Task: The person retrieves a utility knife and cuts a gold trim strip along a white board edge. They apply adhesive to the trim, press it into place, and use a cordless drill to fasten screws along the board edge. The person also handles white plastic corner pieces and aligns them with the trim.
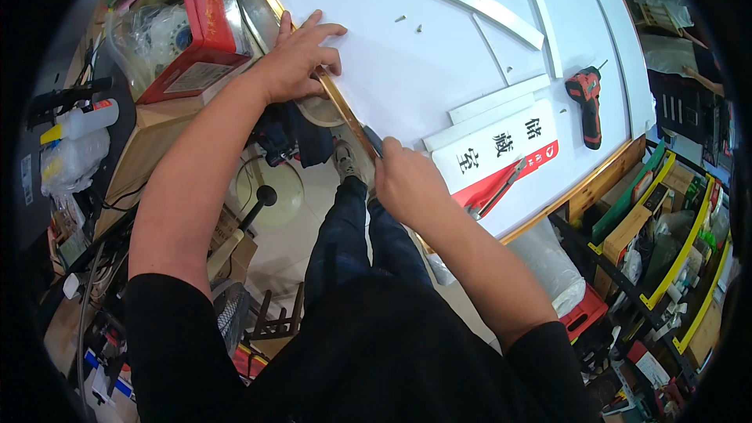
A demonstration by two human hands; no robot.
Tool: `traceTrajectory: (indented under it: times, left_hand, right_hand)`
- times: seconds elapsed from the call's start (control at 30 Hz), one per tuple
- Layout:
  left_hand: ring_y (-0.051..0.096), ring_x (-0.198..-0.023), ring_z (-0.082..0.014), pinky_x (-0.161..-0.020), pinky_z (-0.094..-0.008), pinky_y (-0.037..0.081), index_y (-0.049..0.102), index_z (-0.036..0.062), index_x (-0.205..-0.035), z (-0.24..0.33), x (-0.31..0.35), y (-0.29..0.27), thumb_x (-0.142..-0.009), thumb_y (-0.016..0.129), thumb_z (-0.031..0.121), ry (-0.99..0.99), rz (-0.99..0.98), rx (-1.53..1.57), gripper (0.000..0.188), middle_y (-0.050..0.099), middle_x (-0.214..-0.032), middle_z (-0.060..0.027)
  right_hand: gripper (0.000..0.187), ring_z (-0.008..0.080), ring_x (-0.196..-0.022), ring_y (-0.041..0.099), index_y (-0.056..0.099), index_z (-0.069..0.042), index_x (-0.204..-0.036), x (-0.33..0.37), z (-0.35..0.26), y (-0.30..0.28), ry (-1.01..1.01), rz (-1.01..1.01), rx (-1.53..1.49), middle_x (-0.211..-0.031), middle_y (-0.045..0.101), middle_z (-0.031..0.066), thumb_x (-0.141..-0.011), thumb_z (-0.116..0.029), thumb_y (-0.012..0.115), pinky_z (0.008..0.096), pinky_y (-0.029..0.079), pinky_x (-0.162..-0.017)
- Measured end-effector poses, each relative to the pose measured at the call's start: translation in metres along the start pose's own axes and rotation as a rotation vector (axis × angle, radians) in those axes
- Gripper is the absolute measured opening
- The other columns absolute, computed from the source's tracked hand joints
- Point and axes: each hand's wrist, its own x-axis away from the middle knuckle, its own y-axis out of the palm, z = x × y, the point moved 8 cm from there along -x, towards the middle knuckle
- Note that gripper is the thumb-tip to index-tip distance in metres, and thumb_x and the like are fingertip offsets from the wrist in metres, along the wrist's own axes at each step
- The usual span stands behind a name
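My left hand (298,61) rests on the gold-edged rim (337,98) of a white tabletop, fingers spread. My right hand (411,184) is closed around a slim dark grey tool (372,141), held against the same rim closer to my body. My fist covers most of the tool, so its exact kind does not show. Right of this hand lies a white sign plate (478,158) with a red band and black characters. On its red part rests a slim red-and-grey hand tool (501,188). Farther right lies a red-and-black cordless drill (586,106).
White metal strips (462,0) and a few small screws (419,29) lie on the tabletop (360,55). A red box (196,31) stands beyond my left forearm. Shelves with yellow edges (658,258) are at the right. A round-seated stool (270,196) stands below the rim.
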Motion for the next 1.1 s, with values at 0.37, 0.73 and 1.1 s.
traceTrajectory:
  times: [0.37,0.73,1.1]
  left_hand:
    - [0.021,-0.159,-0.042,-0.125,-0.0711,-0.003,0.073,0.0232,-0.096,0.001,-0.001,0.0,-0.073,0.091,0.019,-0.007,-0.014,-0.023,0.03,0.046,-0.159,-0.0028]
    - [0.022,-0.159,-0.0429,-0.124,-0.0722,-0.001,0.073,0.0231,-0.096,0.002,0.0,-0.001,-0.072,0.091,0.018,0.002,0.012,-0.005,0.03,0.048,-0.158,-0.0033]
    - [0.022,-0.159,-0.0421,-0.125,-0.0723,-0.001,0.073,0.0221,-0.096,0.004,0.0,-0.004,-0.072,0.091,0.018,-0.001,0.014,-0.028,0.03,0.048,-0.158,-0.0037]
  right_hand:
    - [0.02,0.0475,-0.073,0.069,0.053,0.004,-0.101,0.039,0.013,0.006,0.049,0.005,-0.001,-0.081,0.068,0.0281,-0.102,-0.016,0.056,0.0543,0.056,-0.067]
    - [0.02,0.0467,-0.072,0.069,0.053,0.003,-0.102,0.051,0.018,0.005,0.051,0.009,0.004,-0.084,0.069,0.0278,-0.102,-0.016,0.055,0.0539,0.057,-0.065]
    - [0.021,0.0485,-0.073,0.068,0.053,0.005,-0.105,0.063,0.026,0.01,0.072,-0.024,-0.014,-0.085,0.068,0.0286,-0.102,-0.016,0.055,0.0556,0.056,-0.066]
